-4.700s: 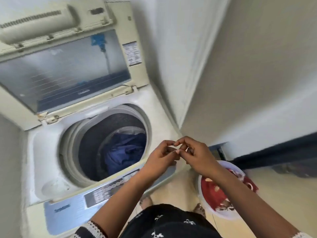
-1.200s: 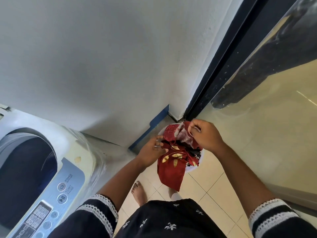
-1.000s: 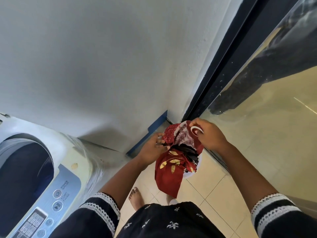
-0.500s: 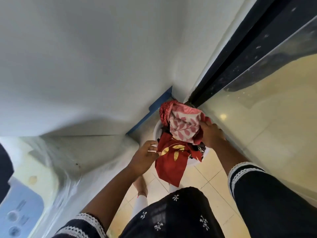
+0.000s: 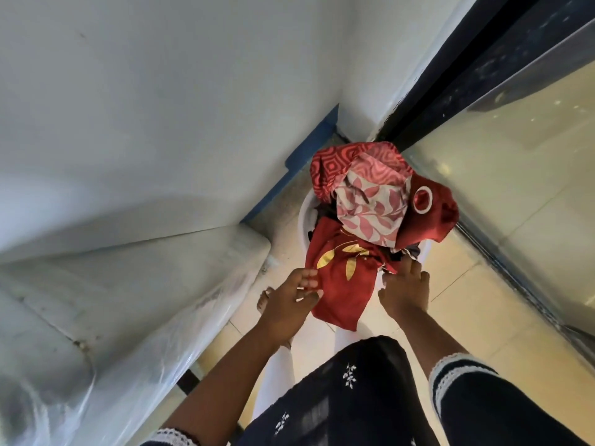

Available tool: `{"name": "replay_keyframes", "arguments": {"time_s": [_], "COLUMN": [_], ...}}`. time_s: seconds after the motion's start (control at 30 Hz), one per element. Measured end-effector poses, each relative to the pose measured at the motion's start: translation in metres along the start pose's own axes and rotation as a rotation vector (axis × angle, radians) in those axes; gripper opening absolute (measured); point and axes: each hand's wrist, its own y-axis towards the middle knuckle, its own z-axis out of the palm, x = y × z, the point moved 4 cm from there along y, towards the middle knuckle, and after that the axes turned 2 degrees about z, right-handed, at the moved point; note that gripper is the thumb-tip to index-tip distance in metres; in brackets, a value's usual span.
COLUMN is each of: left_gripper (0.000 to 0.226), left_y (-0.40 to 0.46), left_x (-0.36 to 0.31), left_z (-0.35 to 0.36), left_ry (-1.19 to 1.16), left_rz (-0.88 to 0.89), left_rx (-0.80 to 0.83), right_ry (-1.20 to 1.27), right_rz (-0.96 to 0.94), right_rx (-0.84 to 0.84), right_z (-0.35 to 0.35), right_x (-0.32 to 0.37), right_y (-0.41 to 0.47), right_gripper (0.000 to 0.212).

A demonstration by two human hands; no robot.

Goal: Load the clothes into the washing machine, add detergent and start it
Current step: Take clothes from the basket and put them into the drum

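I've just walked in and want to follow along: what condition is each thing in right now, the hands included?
Laundry tub: on the floor in the corner, heaped above its rim.
Red gold-leaf garment: draped over the tub's near edge.
Pink leaf-print cloth: on top of the heap.
Left hand: fingers spread, touching the red garment's edge.
Right hand: reaching into the pile; grip hidden.

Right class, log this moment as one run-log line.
stage: picking up laundry | left hand: touching red cloth | right hand: at white basket rim, grip unclear | machine: unloaded
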Motion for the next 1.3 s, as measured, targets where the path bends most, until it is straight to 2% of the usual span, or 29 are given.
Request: {"name": "replay_keyframes", "arguments": {"time_s": [0.07, 0.13, 0.2, 0.27, 0.37, 0.47, 0.57, 0.63, 0.7, 0.8, 0.9, 0.97, 1.03, 1.13, 1.2, 1.27, 1.3], "left_gripper": [0.030, 0.031, 0.031, 0.031, 0.040, 0.067, 0.098, 0.109, 0.117, 0.120, 0.100, 0.066, 0.036, 0.027, 0.025, 0.021, 0.020], "left_y": [-0.001, -0.006, -0.013, -0.024, -0.046, -0.078, -0.109, -0.128, -0.154, -0.189, -0.212, -0.218, -0.219, -0.222, -0.237, -0.263, -0.275], "left_x": [0.005, 0.006, 0.003, -0.003, -0.018, -0.034, -0.041, -0.044, -0.053, -0.065, -0.081, -0.096, -0.114, -0.143, -0.161, -0.182, -0.191], "left_z": [0.000, -0.005, -0.011, -0.015, -0.020, -0.023, -0.033, -0.039, -0.045, -0.055, -0.076, -0.090, -0.101, -0.115, -0.122, -0.128, -0.130], "left_ry": [0.036, 0.073, 0.102, 0.087, 0.071, 0.108, 0.332, 0.457, 0.465, 0.511, 0.602, 0.665, 0.735, 0.656, 0.466, 0.040, -0.223], "left_rz": [0.000, 0.001, 0.007, 0.014, 0.065, 0.152, 0.262, 0.354, 0.471, 0.566, 0.568, 0.594, 0.640, 0.800, 0.929, 0.920, 0.868], "left_rx": [0.009, 0.009, 0.013, 0.032, 0.065, 0.175, 0.213, 0.171, 0.106, -0.087, -0.398, -0.555, -0.616, -0.546, -0.432, -0.266, -0.181], "right_ry": [-0.047, 0.061, 0.232, 0.396, 0.649, 0.817, 0.956, 1.170, 1.328, 1.462, 1.396, 1.261, 1.045, 0.649, 0.583, 0.643, 0.703], "right_rz": [0.031, 0.032, 0.042, 0.015, -0.113, -0.283, -0.362, -0.358, -0.363, -0.419, -0.524, -0.625, -0.673, -0.487, -0.377, -0.421, -0.487], "right_rx": [0.175, 0.279, 0.390, 0.472, 0.406, 0.404, 0.333, 0.259, 0.151, 0.023, -0.083, -0.179, -0.336, -0.587, -0.732, -0.739, -0.657], "right_z": [0.006, 0.000, -0.015, -0.034, -0.078, -0.122, -0.166, -0.195, -0.232, -0.282, -0.323, -0.345, -0.362, -0.377, -0.385, -0.389, -0.392], "right_x": [0.002, 0.006, 0.008, 0.011, 0.023, 0.045, 0.064, 0.072, 0.074, 0.066, 0.054, 0.046, 0.040, 0.025, 0.017, 0.017, 0.020], "right_y": [0.007, 0.018, 0.018, 0.004, -0.032, -0.089, -0.150, -0.185, -0.218, -0.254, -0.280, -0.293, -0.303, -0.307, -0.310, -0.311, -0.312], "right_gripper": [0.049, 0.057, 0.047, 0.026, 0.010, 0.021, 0.037, 0.036, 0.028, 0.027, 0.028, 0.026, 0.025, 0.033, 0.043, 0.057, 0.072]}}
